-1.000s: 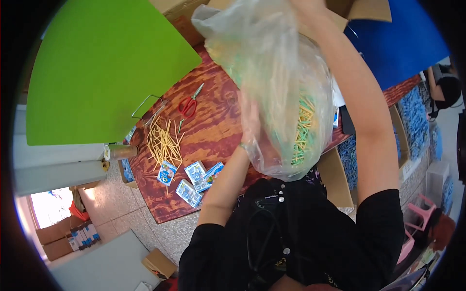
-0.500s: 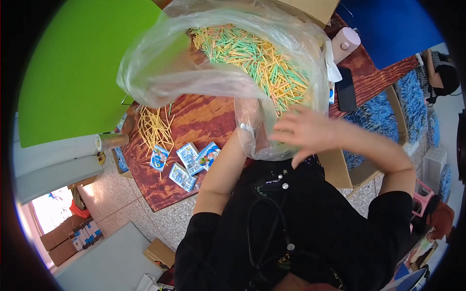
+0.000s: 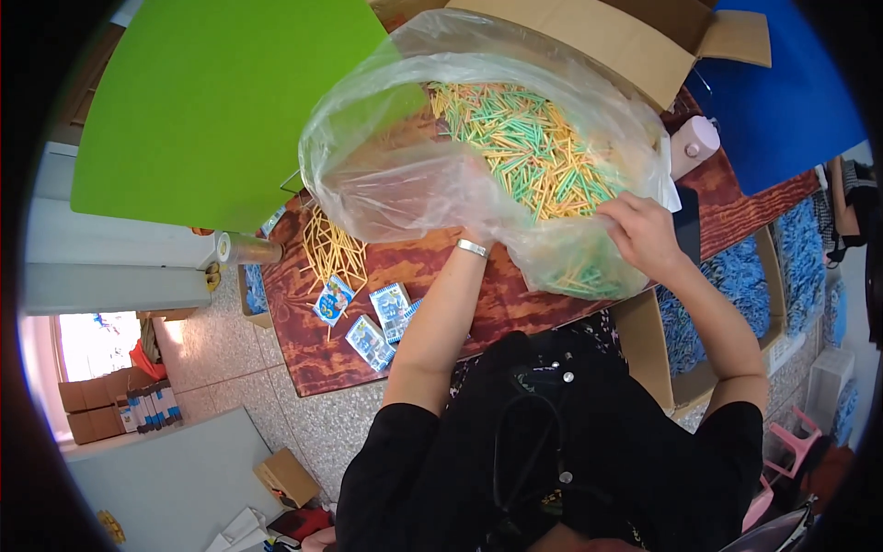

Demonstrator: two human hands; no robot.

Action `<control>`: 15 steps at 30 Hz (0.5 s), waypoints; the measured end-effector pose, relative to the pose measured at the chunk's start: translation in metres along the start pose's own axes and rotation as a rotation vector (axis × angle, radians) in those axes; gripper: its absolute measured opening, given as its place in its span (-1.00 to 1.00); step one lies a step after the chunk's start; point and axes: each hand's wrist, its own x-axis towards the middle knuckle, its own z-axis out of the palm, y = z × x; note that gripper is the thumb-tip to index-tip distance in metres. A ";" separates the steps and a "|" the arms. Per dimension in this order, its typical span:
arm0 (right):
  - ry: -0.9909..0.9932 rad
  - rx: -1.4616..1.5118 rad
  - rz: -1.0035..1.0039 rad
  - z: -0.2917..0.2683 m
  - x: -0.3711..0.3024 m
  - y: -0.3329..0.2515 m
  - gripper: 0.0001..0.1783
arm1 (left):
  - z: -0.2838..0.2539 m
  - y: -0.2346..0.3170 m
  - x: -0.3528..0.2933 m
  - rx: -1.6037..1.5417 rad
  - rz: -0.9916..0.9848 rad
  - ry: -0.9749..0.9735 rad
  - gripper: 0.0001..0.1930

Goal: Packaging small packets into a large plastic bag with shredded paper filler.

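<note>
A large clear plastic bag (image 3: 368,198) lies wide-mouthed on the table, filled with thin yellow, green and pink sticks (image 3: 543,161). My right hand (image 3: 648,237) is closed at the bag's near right rim, its fingertips bent over the film beside the sticks. Below the rim, more sticks show through the plastic. My left hand (image 3: 478,219), with a metal band at the wrist, reaches up against the bag's near left side. Folds of film cover its fingers, so their pose is hidden.
Loose yellow sticks (image 3: 333,248) and small blue-and-white packets (image 3: 370,343) lie on the red-brown table (image 3: 313,363). A metal can (image 3: 248,248) stands at its left edge. At right are a pink bottle (image 3: 694,147) and a carton of blue packets (image 3: 727,285); an open cardboard box (image 3: 589,46) is behind.
My right hand has moved from above the bag's near edge to its right rim and closed there. The near film has spread to the right, and the whole view has shifted.
</note>
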 end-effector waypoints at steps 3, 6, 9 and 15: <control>-0.115 -0.008 0.018 0.025 0.001 0.017 -0.86 | 0.015 0.002 0.017 0.015 -0.046 -0.064 -0.50; -0.211 0.006 -0.045 0.043 0.013 0.006 -0.87 | 0.052 -0.002 0.012 -0.299 -0.106 0.103 -0.41; -0.274 -0.012 -0.076 0.057 0.026 -0.001 -0.86 | 0.075 0.008 0.002 0.329 -0.003 0.422 -0.35; -0.466 0.252 -0.257 0.057 0.057 -0.004 -0.75 | 0.118 0.025 0.000 0.700 -0.121 0.482 -0.25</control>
